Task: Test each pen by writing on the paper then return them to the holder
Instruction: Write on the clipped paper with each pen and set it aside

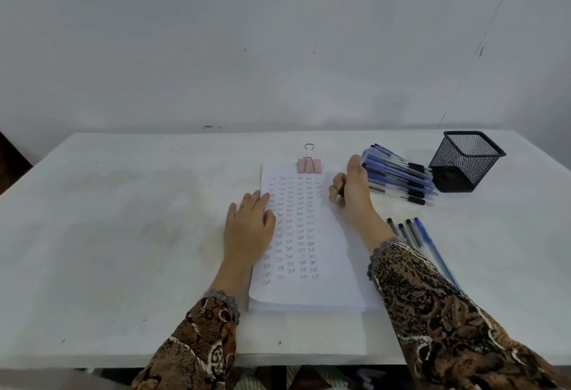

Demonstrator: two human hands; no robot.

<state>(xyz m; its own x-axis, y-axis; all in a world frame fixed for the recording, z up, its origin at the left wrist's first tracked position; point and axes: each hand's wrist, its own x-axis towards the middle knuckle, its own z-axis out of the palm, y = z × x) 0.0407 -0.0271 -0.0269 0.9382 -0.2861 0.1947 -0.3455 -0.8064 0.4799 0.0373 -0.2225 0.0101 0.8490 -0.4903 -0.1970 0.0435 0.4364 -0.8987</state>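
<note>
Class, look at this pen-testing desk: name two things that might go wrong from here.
1. The pile of pens lies loose beside the mesh holder; the right hand, gripping a pen right next to it, might knock some rolling.
2. The paper is nearly filled with "Test" marks, so new marks may overlap old ones.

Blue pens (398,175) piled between written-on paper (304,235) and black mesh holder (463,164).

A pink binder clip (309,166) sits on the white table (123,219).
</note>
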